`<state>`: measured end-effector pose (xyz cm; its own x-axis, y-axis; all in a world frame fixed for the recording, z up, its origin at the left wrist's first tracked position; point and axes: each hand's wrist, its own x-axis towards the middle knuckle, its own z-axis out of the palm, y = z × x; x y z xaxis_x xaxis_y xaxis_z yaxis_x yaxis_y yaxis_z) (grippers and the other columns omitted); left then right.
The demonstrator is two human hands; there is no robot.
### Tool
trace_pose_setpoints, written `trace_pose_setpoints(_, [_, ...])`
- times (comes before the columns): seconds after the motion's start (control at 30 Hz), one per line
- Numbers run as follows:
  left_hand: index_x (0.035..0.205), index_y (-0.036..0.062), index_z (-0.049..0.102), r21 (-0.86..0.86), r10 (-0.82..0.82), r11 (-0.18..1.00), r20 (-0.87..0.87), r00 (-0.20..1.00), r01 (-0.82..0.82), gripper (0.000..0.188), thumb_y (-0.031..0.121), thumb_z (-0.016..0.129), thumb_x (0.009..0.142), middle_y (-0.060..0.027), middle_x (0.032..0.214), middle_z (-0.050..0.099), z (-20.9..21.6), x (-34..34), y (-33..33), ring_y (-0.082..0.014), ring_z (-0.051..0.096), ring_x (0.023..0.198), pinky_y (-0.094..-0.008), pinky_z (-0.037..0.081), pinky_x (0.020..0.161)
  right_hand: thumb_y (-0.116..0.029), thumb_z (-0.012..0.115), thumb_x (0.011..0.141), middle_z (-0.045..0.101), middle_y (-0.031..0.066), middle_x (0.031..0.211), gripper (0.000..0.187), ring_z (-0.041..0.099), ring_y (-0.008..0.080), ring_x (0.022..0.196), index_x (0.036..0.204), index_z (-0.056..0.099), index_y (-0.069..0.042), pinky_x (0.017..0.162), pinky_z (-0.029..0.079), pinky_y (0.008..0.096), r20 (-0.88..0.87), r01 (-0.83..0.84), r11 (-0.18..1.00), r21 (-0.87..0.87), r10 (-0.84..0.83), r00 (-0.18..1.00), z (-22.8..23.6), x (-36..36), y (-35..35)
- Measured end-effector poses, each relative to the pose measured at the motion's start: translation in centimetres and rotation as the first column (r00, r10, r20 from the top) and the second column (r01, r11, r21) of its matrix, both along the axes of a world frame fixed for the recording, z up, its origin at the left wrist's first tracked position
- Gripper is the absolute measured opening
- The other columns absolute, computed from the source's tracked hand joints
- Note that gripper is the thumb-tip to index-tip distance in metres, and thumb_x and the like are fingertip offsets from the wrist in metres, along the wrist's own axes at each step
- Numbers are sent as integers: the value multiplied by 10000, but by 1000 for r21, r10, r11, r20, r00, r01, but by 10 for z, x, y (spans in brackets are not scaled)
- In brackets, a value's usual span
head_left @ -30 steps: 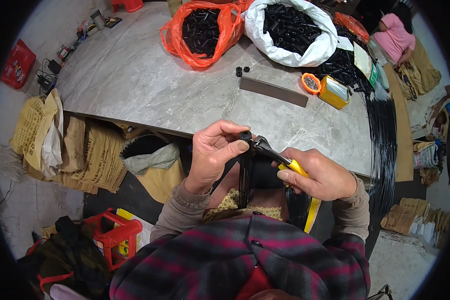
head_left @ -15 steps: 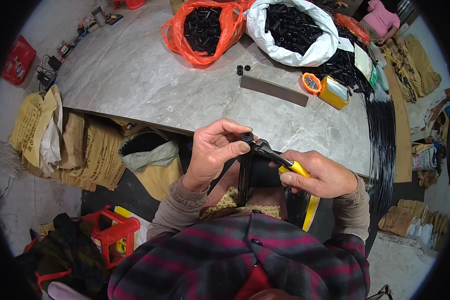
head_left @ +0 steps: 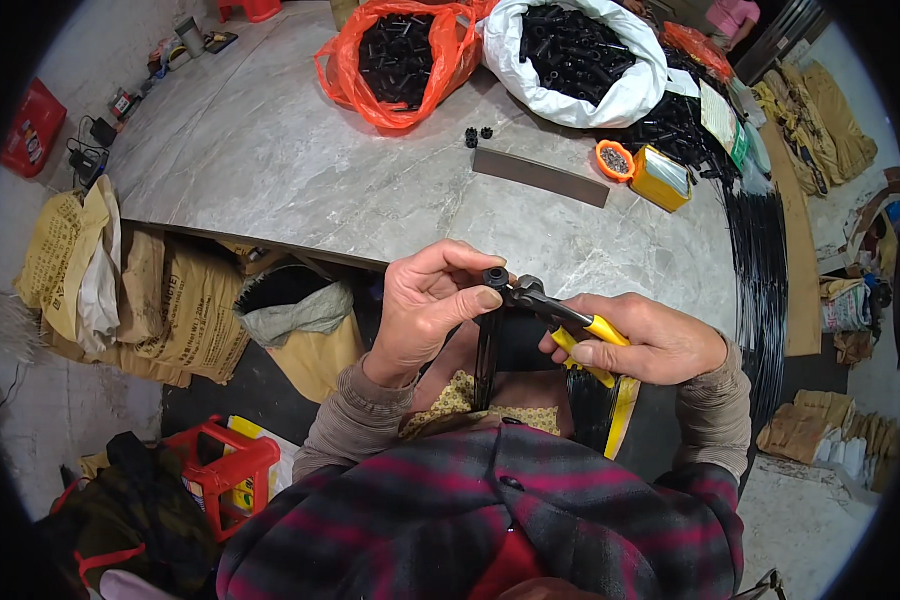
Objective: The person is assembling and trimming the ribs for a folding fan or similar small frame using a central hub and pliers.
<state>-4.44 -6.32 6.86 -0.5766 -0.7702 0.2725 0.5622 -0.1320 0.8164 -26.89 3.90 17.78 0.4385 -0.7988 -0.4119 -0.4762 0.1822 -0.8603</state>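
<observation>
In my left hand (head_left: 435, 305) the thumb and fingers pinch a black round fitting (head_left: 495, 277) with a hole in its top. Long black strips (head_left: 486, 365) run down from it toward my lap. My right hand (head_left: 645, 340) grips pliers with yellow handles (head_left: 602, 332); the two handles stand spread apart. The dark head of the pliers (head_left: 532, 294) is right beside the fitting, and I cannot tell whether its jaws touch it. Both hands are just off the near edge of the table (head_left: 350, 215).
A red bag (head_left: 450, 90) and a white sack (head_left: 515, 95), both full of black tubes, stand at the back. Nearer are a grey metal bar (head_left: 540, 178), an orange dish (head_left: 614, 160) and a yellow box (head_left: 660, 180). Black strips (head_left: 758, 270) hang over the right edge. Another person (head_left: 732, 18) is far right.
The handles of the pliers have spread apart, with the second one now showing. My right hand has shifted slightly right. My left hand stays on the fitting. The view has tilted a little.
</observation>
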Motion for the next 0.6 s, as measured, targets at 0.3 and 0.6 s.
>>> trace_pose_setpoints(0.3, [1046, -71, 650, -2, 5, 1000, -3, 1000, -5, 262, -99, 732, 799, -147, 958, 665, 5, 0, 4, -225, 682, 944, -337, 544, 891, -267, 548, 1023, 644, 72, 795, 346, 612, 136, 682, 1221, 566, 16, 645, 490, 297, -31, -29, 999, -39, 27, 999, 8, 0, 0])
trace_pose_setpoints(0.6, [1055, -82, 645, -39, 15, 999, 20, 1000, -14, 291, -129, 737, 783, -147, 984, 653, 1, 0, 3, -227, 682, 962, -331, 551, 896, -258, 542, 1029, 636, 49, 740, 317, 607, 118, 659, 1156, 581, 30, 629, 486, 273, -90, -54, 999, 10, 54, 994, 21, 1, -6])
